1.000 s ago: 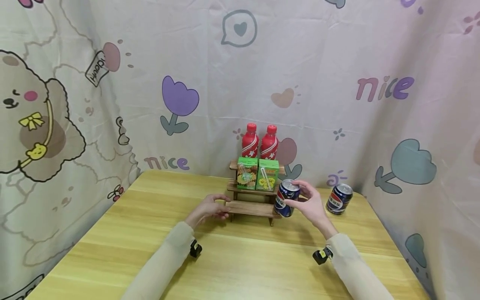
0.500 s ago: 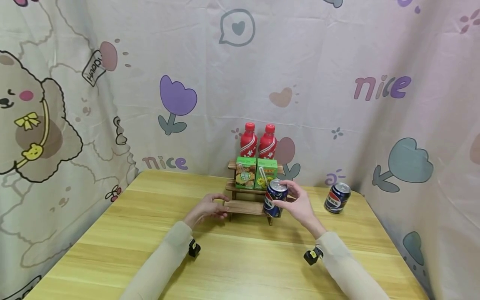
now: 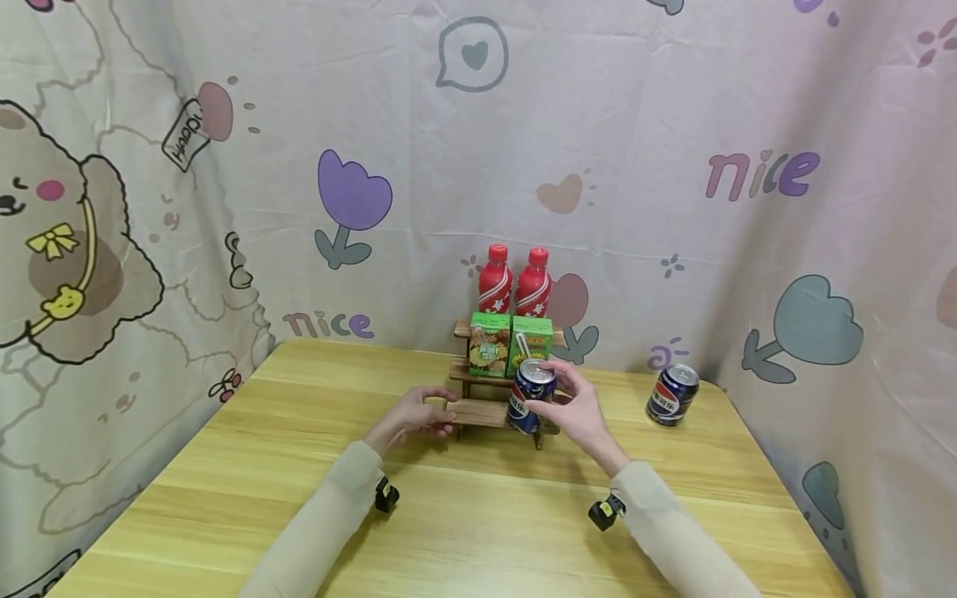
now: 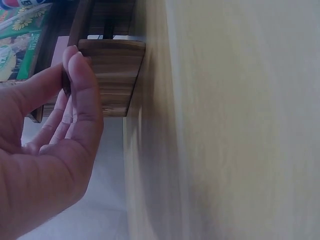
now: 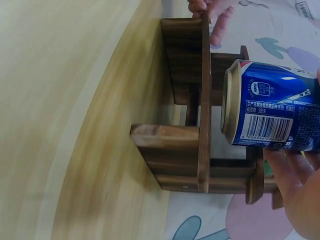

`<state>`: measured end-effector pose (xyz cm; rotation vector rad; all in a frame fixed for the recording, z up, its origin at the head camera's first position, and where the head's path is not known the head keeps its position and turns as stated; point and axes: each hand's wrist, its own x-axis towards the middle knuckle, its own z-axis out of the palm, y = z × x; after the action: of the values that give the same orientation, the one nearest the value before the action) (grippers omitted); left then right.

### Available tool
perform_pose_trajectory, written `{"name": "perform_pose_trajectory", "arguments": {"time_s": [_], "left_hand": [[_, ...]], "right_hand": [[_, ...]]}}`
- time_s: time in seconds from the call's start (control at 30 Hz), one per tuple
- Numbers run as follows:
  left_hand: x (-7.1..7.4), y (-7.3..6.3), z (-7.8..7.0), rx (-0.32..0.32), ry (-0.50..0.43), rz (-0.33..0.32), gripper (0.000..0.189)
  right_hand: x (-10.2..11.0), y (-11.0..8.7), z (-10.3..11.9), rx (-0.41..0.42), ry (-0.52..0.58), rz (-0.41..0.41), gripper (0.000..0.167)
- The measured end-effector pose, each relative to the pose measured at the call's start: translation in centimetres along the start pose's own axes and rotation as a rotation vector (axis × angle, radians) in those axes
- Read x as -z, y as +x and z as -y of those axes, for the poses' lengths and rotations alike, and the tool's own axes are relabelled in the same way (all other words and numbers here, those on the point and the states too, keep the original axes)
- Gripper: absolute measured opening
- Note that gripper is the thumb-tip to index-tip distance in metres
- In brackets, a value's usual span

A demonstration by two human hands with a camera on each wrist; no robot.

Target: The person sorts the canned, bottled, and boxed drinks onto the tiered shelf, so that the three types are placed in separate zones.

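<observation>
A small three-step wooden display rack stands on the table. My left hand pinches the left end of its lowest step between thumb and fingers, as the left wrist view shows on the board's edge. With thumb and fingers around its upper part, my right hand holds a blue soda can upright over the right half of that step. The right wrist view shows a narrow gap between the can's base and the step board.
Two green drink cartons sit side by side on the middle step. Behind them, two red bottles occupy the top step. Another blue soda can stands on the table at the right. A patterned curtain hangs behind.
My right hand has carried the can leftward, from the rack's right end to over the lowest step. The left hand keeps its hold on the step's left end.
</observation>
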<state>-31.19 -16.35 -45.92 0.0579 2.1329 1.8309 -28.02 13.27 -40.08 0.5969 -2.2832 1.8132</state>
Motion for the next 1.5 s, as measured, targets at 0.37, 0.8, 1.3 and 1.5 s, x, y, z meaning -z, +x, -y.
{"name": "perform_pose_trajectory", "arguments": {"time_s": [0.37,0.8,1.3,1.5], "left_hand": [[0.2,-0.1,0.1,-0.002,-0.005,0.006,0.039],[0.1,-0.1,0.0,0.012,-0.019,-0.004,0.040],[0.0,0.0,0.0,0.020,-0.028,-0.004,0.042],[0.1,0.1,0.0,0.018,-0.034,0.003,0.042]], "right_hand": [[-1.5,1.3,-2.7,-0.029,0.003,0.002,0.078],[-3.5,1.6,-2.0,-0.080,0.038,0.013,0.078],[-5.4,2.3,-2.4,-0.025,-0.013,-0.021,0.074],[-5.8,2.5,-2.3,-0.025,-0.063,-0.012,0.073]]}}
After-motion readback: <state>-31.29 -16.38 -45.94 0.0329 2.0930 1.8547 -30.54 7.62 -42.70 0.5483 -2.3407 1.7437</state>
